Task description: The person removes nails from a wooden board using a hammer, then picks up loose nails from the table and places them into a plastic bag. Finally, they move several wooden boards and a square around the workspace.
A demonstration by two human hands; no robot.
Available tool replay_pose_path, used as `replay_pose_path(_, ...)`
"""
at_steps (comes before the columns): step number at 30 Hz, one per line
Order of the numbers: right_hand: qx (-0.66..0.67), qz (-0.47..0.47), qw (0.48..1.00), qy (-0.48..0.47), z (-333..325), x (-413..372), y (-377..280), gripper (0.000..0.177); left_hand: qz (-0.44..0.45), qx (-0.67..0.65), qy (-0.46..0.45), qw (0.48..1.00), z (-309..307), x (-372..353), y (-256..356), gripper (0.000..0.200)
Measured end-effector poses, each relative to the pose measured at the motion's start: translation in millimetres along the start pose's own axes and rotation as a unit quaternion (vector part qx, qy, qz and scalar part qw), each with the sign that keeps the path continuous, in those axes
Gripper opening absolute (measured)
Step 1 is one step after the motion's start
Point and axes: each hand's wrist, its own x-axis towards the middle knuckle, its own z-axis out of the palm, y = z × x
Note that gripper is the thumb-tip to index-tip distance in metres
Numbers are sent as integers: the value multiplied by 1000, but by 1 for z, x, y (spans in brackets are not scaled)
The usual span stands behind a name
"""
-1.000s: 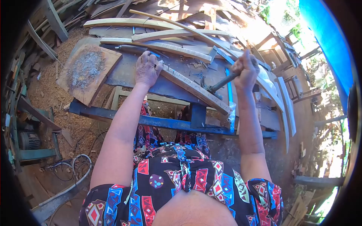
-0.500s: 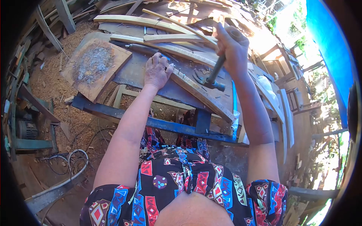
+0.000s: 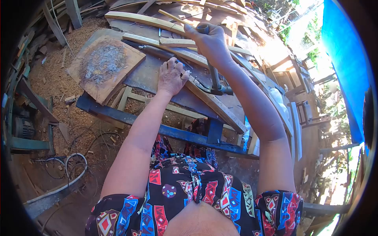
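My left hand (image 3: 172, 76) is closed over the upper end of a wooden strip (image 3: 220, 107), which lies slantwise across the workbench. A small dark nail shows by its thumb and forefinger. My right hand (image 3: 212, 43) grips a claw hammer (image 3: 215, 80) by its handle, the butt poking out above the fist. The hammer's head hangs low, overlapping the strip in this view, just right of my left hand.
A stained wooden board (image 3: 104, 65) sits at the bench's left end. Behind the strip lie a dark cylindrical tool (image 3: 155, 51) and several long wood pieces (image 3: 145, 21). The bench's blue front rail (image 3: 177, 133) runs before me. Cables (image 3: 76, 169) lie on the sawdust-covered floor at left.
My right hand and the hammer have swung left, bringing the hammer's head closer to my left hand. The left hand keeps its hold on the strip; the whole view has shifted slightly.
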Motion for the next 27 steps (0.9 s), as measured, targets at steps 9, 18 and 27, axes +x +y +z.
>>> replay_pose_path(9, -26, -36, 998, -46, 9, -9, 7, 31, -9, -17, -12, 1000, -5, 1, 4, 34)
replay_pose_path(18, 14, -59, 997, -47, 15, -12, -5, 32, 3, -12, 6, 1000, 0, 1, 1, 38)
replay_pose_path(27, -2, -70, 997, -29, 17, -24, -6, 32, 18, -3, 23, 1000, 5, 1, -4, 38)
